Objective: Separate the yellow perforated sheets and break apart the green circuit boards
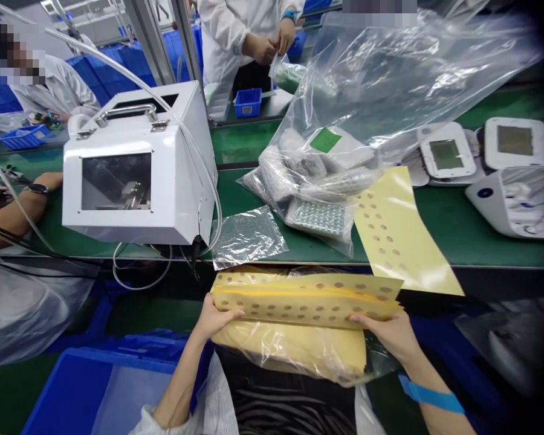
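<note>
My left hand (215, 317) grips the left end of a stack of yellow sheets with round holes (308, 299). My right hand (392, 332) grips the right end of the same stack. The stack is held level over my lap, below the edge of the green bench (457, 232). Under it lies a clear plastic bag with more yellow sheets (299, 353). One loose yellow perforated sheet (401, 232) lies on the bench, hanging over its edge. A blue band (428, 396) circles my right wrist.
A white machine box with a window (136, 166) stands on the left of the bench. A small clear bag (247, 235) and a large clear bag of parts (344, 133) lie in the middle. White devices with screens (480, 151) sit right. Blue bin (100, 393) at lower left. Other people work nearby.
</note>
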{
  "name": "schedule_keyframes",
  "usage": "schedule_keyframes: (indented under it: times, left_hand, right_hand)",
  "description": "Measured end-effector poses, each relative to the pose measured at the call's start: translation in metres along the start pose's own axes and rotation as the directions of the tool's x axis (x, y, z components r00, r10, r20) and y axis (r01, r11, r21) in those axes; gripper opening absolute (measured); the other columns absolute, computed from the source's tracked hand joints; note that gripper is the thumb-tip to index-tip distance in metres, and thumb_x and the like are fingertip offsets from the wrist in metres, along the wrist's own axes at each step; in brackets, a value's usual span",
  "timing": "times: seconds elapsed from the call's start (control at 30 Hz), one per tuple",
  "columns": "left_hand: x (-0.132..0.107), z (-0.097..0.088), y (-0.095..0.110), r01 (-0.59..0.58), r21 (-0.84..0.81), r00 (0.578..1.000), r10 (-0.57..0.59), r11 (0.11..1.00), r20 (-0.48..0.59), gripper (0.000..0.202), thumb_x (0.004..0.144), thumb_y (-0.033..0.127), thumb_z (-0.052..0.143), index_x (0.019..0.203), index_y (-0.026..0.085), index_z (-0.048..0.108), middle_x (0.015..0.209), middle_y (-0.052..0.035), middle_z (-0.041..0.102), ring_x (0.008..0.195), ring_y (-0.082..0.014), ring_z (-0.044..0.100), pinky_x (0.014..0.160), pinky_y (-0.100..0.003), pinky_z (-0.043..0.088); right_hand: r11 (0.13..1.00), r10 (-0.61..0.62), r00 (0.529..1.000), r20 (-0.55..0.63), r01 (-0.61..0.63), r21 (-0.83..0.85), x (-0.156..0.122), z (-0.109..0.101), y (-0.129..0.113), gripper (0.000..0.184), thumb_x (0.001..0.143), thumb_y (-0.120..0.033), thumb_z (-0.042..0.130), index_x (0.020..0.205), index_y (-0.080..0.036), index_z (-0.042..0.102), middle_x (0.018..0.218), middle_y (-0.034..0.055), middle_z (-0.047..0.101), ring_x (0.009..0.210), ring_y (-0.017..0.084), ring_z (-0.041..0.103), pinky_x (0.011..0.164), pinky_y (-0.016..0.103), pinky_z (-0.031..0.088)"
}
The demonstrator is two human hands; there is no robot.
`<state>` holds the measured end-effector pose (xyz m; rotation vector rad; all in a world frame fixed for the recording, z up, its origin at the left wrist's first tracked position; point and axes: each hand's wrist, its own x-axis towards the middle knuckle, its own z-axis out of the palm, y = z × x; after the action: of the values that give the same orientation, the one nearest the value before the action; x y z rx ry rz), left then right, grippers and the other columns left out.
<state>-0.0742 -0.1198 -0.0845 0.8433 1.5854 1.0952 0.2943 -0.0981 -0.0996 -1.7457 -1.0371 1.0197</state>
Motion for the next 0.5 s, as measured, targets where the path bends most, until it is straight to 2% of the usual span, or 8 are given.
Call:
schedule_keyframes:
  times: [0.07, 0.13, 0.2, 0.3, 0.37, 0.4, 0.47, 0.5]
  left_hand:
    - [0.001, -0.002, 0.004, 0.006, -0.024, 1.0, -0.006, 1.0, 0.028, 0.04, 0.045, 0.024, 0.088, 0.077, 0.008, 0.07, 0.079, -0.0131, 0.075, 0.071, -0.0269, 0.071, 0.065, -0.035, 0.06]
    - [0.001, -0.004, 0.013, -0.005, -0.052, 0.997, 0.008, 0.999, 0.075, 0.04, 0.052, 0.029, 0.087, 0.08, 0.007, 0.071, 0.085, -0.0147, 0.075, 0.077, -0.0282, 0.072, 0.071, -0.037, 0.06]
    - [-0.001, -0.002, 0.022, -0.014, -0.132, 0.994, 0.028, 0.991, 0.101, 0.043, 0.056, 0.032, 0.086, 0.088, 0.008, 0.071, 0.093, -0.0153, 0.074, 0.084, -0.0291, 0.071, 0.076, -0.038, 0.06]
    - [-0.005, 0.018, 0.028, 0.007, -0.368, 1.0, 0.0, 0.93, 0.021, 0.052, 0.057, 0.032, 0.087, 0.1, 0.01, 0.067, 0.102, -0.0153, 0.073, 0.09, -0.0288, 0.071, 0.08, -0.04, 0.059]
    - [-0.01, 0.042, 0.029, 0.038, -0.541, 0.995, -0.081, 0.84, -0.056, 0.061, 0.055, 0.032, 0.089, 0.107, 0.012, 0.063, 0.111, -0.0156, 0.07, 0.096, -0.0288, 0.07, 0.084, -0.041, 0.058]
    - [-0.012, 0.055, 0.03, 0.055, -0.61, 0.988, -0.13, 0.791, -0.08, 0.064, 0.055, 0.033, 0.089, 0.11, 0.014, 0.062, 0.116, -0.0159, 0.068, 0.099, -0.0291, 0.068, 0.086, -0.041, 0.058]
    - [-0.015, 0.079, 0.035, 0.069, -0.687, 0.972, -0.203, 0.723, -0.116, 0.065, 0.056, 0.03, 0.089, 0.112, 0.016, 0.06, 0.123, -0.016, 0.064, 0.107, -0.0293, 0.066, 0.088, -0.039, 0.057]
    - [-0.016, 0.089, 0.039, 0.061, -0.712, 0.965, -0.223, 0.699, -0.137, 0.062, 0.059, 0.028, 0.088, 0.113, 0.017, 0.059, 0.125, -0.0157, 0.063, 0.11, -0.0292, 0.064, 0.089, -0.038, 0.057]
  right_hand:
    - [0.999, 0.033, 0.999, -0.008, -0.033, 0.013, 0.0, -0.003, -0.006, 0.031, 0.039, -0.027, 0.085, 0.067, -0.02, 0.073, 0.076, 0.0057, 0.075, 0.072, 0.029, 0.071, 0.07, 0.041, 0.063]
    - [0.998, 0.054, 0.998, -0.016, -0.054, 0.008, 0.003, -0.013, -0.031, 0.035, 0.037, -0.029, 0.087, 0.068, -0.021, 0.073, 0.077, 0.0057, 0.075, 0.073, 0.029, 0.071, 0.066, 0.039, 0.064]
    - [0.998, 0.036, 0.999, 0.027, -0.034, -0.051, 0.011, -0.023, -0.078, 0.039, 0.035, -0.033, 0.088, 0.07, -0.022, 0.074, 0.076, 0.0063, 0.075, 0.068, 0.029, 0.071, 0.056, 0.037, 0.063]
    - [0.934, -0.193, 0.965, 0.176, 0.236, -0.268, 0.035, -0.023, -0.179, 0.048, 0.041, -0.04, 0.086, 0.083, -0.02, 0.075, 0.083, 0.0064, 0.074, 0.07, 0.023, 0.07, 0.054, 0.027, 0.057]
    - [0.746, -0.251, 0.865, 0.434, 0.458, -0.483, 0.055, 0.0, -0.251, 0.045, 0.059, -0.046, 0.076, 0.09, -0.013, 0.072, 0.08, 0.0055, 0.072, 0.069, 0.018, 0.069, 0.057, 0.022, 0.051]
    - [0.588, -0.256, 0.813, 0.523, 0.561, -0.583, 0.065, 0.019, -0.283, 0.04, 0.068, -0.046, 0.068, 0.081, -0.008, 0.071, 0.074, 0.0057, 0.069, 0.066, 0.016, 0.068, 0.057, 0.021, 0.048]
    - [0.231, -0.265, 0.74, 0.618, 0.671, -0.705, 0.082, 0.066, -0.336, 0.035, 0.066, -0.038, 0.072, 0.07, -0.004, 0.066, 0.073, 0.0074, 0.067, 0.069, 0.02, 0.067, 0.06, 0.023, 0.046]
    - [0.113, -0.243, 0.702, 0.669, 0.706, -0.699, 0.089, 0.092, -0.356, 0.03, 0.061, -0.03, 0.078, 0.07, -0.005, 0.065, 0.076, 0.0093, 0.067, 0.073, 0.023, 0.067, 0.064, 0.027, 0.048]
